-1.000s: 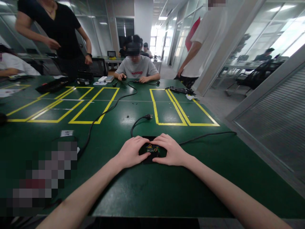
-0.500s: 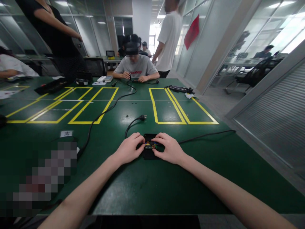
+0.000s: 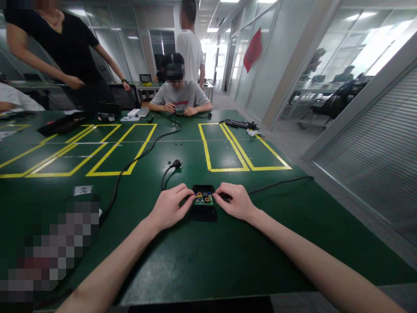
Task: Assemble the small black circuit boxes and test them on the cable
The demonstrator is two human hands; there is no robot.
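Observation:
A small green circuit board [image 3: 202, 200] with copper rings and yellow and blue wires lies in an open black case [image 3: 204, 214] on the green table. At its left end my left hand [image 3: 172, 204] pinches with thumb and forefinger; what lies between the fingertips is too small to name. My right hand [image 3: 235, 201] is closed in a pinch at the board's right end, around the black cable [image 3: 280, 184] where it enters the case. Behind my left hand, a black plug [image 3: 176, 164] on a short cord rests on the table.
A blurred-out object [image 3: 52, 248] lies at left, beside a white label [image 3: 83, 190]. A long black cord [image 3: 117, 184] crosses the table. Yellow tape [image 3: 228, 169] marks rectangles farther back. A seated person [image 3: 182, 95] works opposite; two others stand behind the table. A folded tripod [image 3: 239, 124] lies at the back right.
The view has shifted slightly. My hands have drawn outward from over the board, exposing more of it and the case. The person in white behind has moved left, and the one in black has lowered an arm.

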